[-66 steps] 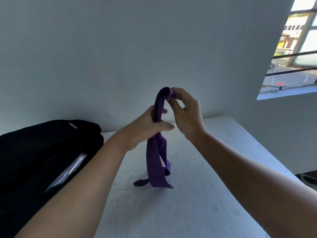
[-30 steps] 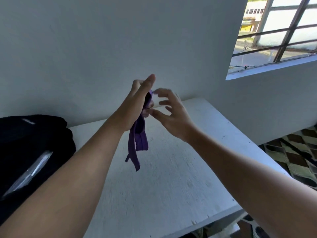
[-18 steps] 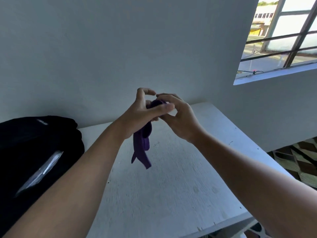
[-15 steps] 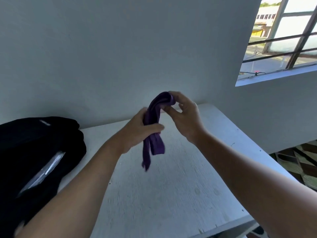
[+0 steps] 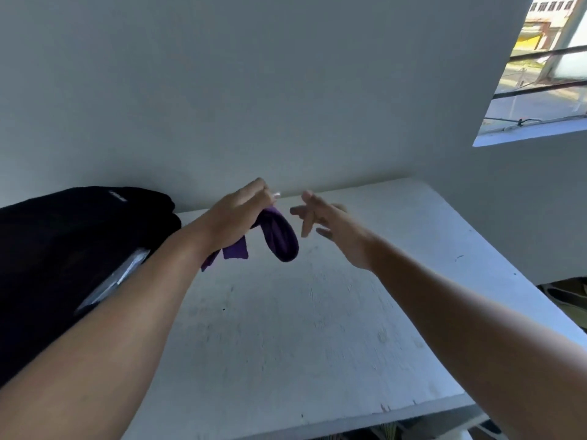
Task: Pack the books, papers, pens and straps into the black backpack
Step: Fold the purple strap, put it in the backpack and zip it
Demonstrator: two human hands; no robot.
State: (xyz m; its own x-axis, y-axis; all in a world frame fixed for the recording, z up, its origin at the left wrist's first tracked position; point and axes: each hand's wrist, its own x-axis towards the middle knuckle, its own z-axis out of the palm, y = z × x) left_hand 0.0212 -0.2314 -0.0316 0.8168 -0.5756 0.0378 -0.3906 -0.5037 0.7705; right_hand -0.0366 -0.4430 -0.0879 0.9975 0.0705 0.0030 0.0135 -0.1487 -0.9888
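My left hand grips a folded purple strap above the white table; a loop of it hangs down on the right and its loose ends dangle below my wrist. Just to the right of the strap, my right hand hovers with its fingers spread and holds nothing. The black backpack lies at the table's left end against the wall, with a clear plastic sleeve showing in its opening.
A grey wall runs right behind the table. A barred window sits high on the right. The table's front edge is near the bottom, with patterned floor beyond its right side.
My right hand has let go of the strap and opened, drawing slightly right. The strap is now bunched shorter in my left hand, which has turned over toward the backpack.
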